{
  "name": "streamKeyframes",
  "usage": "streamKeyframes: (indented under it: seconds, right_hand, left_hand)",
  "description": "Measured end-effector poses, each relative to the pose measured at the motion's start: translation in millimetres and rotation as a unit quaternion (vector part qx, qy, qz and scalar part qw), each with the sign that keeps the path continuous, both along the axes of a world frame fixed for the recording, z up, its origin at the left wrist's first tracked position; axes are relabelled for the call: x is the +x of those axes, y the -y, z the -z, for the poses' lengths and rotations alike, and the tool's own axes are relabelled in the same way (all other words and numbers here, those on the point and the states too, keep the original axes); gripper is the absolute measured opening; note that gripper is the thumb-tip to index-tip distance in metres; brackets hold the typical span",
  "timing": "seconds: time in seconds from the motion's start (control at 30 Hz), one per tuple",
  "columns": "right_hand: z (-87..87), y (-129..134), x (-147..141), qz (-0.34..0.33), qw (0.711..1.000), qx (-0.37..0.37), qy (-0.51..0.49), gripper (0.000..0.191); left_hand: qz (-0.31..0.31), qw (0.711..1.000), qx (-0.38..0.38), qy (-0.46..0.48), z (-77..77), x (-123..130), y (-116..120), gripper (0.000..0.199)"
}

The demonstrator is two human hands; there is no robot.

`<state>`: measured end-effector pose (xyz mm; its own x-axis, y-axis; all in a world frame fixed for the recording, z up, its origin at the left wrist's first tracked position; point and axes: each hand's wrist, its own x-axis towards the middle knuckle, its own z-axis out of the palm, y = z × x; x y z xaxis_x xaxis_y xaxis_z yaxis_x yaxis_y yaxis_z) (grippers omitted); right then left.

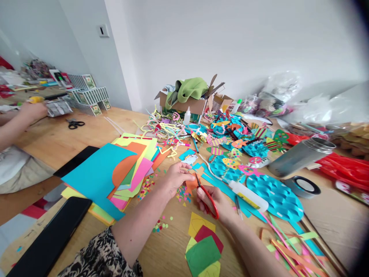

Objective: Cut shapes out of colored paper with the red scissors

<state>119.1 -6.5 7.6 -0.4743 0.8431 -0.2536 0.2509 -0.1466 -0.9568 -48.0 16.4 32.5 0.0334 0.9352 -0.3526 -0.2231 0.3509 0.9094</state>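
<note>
On the bench point(167, 256), slightly below mid-view, the orange paper point(190, 186) met the blades of the red-handled scissors point(212, 203). My left grip point(175, 179) pinched the paper's edge; my right grip point(221, 201) was closed around the scissors. I judged the paper light, limp, easily creased: hold by the margin. The scissors appeared rigid: hold by the loops. From the paper, confetti point(184, 193) lay at 7 o'clock, the paper stack point(92, 173) at 9, and the glue bottle point(249, 196) at 4, crowding my right wrist.

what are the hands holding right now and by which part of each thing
The right hand holds the red-handled scissors by the handles; the left hand pinches a piece of orange paper near its upper edge.
</note>
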Motion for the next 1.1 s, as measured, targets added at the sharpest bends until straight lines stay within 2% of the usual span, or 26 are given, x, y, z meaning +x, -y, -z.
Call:
streamKeyframes:
  seconds: [0.77, 1.1]
  right_hand:
    - [0.6, 0.5, 0.1, 0.000, 1.000, -0.006, -0.001, 0.060]
    - [5.2, -1.1, 1.0, -0.003, 1.000, -0.006, -0.008, 0.060]
  left_hand:
    - [0.006, 1.000, -0.001, -0.002, 0.2, -1.3, 0.0, 0.041]
    - [-0.009, 1.000, 0.010, -0.019, -1.4, 1.1, 0.3, 0.032]
